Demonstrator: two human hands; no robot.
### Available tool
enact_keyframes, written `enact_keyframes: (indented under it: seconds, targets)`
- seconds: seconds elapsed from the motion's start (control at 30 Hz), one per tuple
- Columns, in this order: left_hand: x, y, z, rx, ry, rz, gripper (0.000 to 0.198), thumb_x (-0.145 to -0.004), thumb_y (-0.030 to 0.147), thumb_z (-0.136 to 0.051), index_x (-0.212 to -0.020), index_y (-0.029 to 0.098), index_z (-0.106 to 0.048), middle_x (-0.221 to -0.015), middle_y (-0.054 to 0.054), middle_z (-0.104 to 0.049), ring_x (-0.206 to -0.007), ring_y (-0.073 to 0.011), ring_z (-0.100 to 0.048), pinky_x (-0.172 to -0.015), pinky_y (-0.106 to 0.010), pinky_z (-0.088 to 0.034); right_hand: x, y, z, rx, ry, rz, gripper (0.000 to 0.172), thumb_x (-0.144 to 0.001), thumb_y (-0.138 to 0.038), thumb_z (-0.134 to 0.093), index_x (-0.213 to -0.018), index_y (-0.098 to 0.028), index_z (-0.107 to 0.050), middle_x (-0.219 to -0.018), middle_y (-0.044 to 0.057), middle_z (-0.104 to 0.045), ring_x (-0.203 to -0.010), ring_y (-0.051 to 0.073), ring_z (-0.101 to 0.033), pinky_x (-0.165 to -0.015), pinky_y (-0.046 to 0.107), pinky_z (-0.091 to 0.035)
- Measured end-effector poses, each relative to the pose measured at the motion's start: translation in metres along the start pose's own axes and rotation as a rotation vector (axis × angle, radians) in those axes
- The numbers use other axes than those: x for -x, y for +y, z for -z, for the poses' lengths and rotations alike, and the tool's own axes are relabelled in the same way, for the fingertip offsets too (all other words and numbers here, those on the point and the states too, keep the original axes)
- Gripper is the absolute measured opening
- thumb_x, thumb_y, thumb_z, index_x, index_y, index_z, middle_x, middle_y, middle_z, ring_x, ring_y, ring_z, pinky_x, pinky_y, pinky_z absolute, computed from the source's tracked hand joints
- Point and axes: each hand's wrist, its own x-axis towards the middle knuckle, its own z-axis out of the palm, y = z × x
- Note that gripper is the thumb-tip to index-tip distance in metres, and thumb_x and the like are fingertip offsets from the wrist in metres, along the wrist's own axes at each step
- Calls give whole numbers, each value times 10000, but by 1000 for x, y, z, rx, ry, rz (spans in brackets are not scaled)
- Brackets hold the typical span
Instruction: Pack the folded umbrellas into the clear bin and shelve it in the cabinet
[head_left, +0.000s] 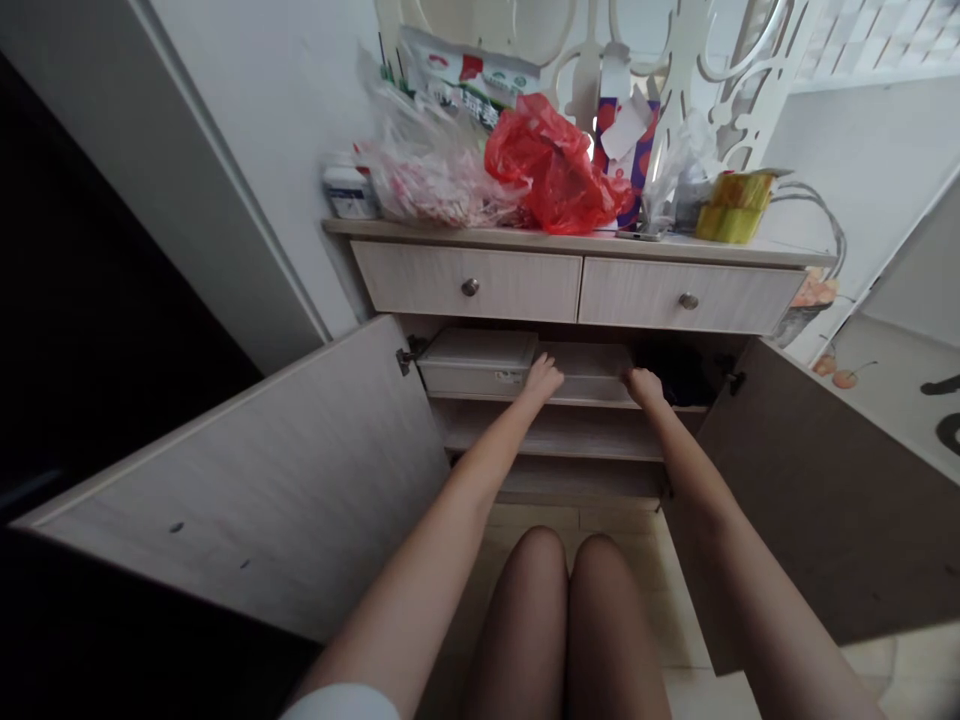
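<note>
Two pale, flat storage boxes lie side by side on the upper shelf of an open cabinet. My left hand is closed at the left end of the right-hand box, close to the neighbouring box. At that same box's right end, my right hand has its fingers curled in around the edge. The left-hand box carries a small white label on its front. Some of my fingertips are hidden from view. A dark item sits in shadow to the right of my right hand.
Both cabinet doors, left and right, stand swung out beside my arms. Lower shelves lie beneath the boxes. Two drawers with round knobs are above. The cabinet top bears a red plastic bag, clear bags and yellow tape rolls.
</note>
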Motion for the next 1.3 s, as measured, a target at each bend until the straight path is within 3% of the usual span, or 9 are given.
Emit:
enact_keyframes:
  seconds: [0.17, 0.33, 0.57, 0.67, 0.77, 0.87, 0.93, 1.1, 1.3]
  targets:
    - [45, 15, 11, 46, 59, -21, 327, -914, 61, -448, -997, 143, -753, -907, -150, -731, -943, -261, -606, -914, -418, -404, 45, 4, 19, 98, 61, -15, 312, -1056, -259, -416, -1178, -155, -684, -1174, 125, -696, -979, 211, -629, -694, 280, -354]
    - [159, 49, 21, 116, 205, -81, 339, -963, 112, -449, -1129, 204, -729, -992, -89, -749, -955, -229, -614, -908, -400, -393, 160, -2, 15, 66, 99, 146, 273, -1035, -293, -466, -987, -179, -709, -975, 78, -727, -868, 184, -640, -665, 257, -349]
    - [304, 102, 16, 280, 243, -117, 411, -960, 71, -401, -1116, 235, -744, -915, -68, -758, -868, -185, -653, -926, -388, -429, 303, -22, -33, -49, 127, 272, 241, -1013, -198, -477, -937, -215, -705, -850, 42, -712, -763, 166, -640, -666, 241, -385]
    - [336, 116, 1, 432, 223, -11, 298, -992, 241, -478, -1056, 272, -768, -954, -69, -766, -981, -215, -667, -990, -427, -440, 328, -28, -46, -41, 88, 282, 213, -978, -149, -517, -927, -223, -709, -834, 33, -700, -750, 166, -647, -653, 242, -392]
    - [349, 125, -20, 650, 336, 363, 408, -892, 563, -616, -1133, 263, -752, -1275, -119, -698, -1298, -300, -559, -1128, -500, -383, 338, -32, -46, -45, -5, 267, 216, -957, -147, -541, -947, -252, -729, -876, 22, -704, -752, 164, -666, -617, 241, -391]
    - [346, 131, -34, 936, 395, 911, 743, -836, 701, -581, -1391, 208, -597, -1527, -158, -508, -1477, -321, -385, -1198, -495, -328, 329, -29, -34, -115, -92, 248, 152, -937, -326, -623, -1011, -318, -756, -1020, 20, -717, -733, 169, -676, -601, 253, -420]
    - [340, 134, -38, 1142, 318, 1084, 795, -832, 705, -563, -1443, 196, -544, -1552, -155, -486, -1492, -316, -369, -1212, -475, -321, 305, -23, -24, -153, -93, 208, 214, -908, -449, -649, -1061, -347, -759, -1069, 32, -707, -745, 183, -675, -616, 270, -451]
    - [328, 138, -32, 1363, 253, 1064, 785, -780, 711, -585, -1332, 156, -648, -1472, -160, -576, -1456, -327, -430, -1211, -448, -343, 176, 3, -1, -52, 114, -120, 354, -1027, -411, -449, -1141, -225, -728, -1140, 101, -672, -975, 204, -632, -767, 272, -441]
    - [326, 142, -26, 1359, 284, 1112, 885, -692, 827, -573, -1276, 171, -687, -1436, -166, -606, -1347, -375, -547, -1091, -469, -484, 50, 26, -8, 17, 99, -366, 375, -965, -233, -578, -1271, -25, -642, -1259, 281, -591, -1127, 306, -522, -868, 388, -396]
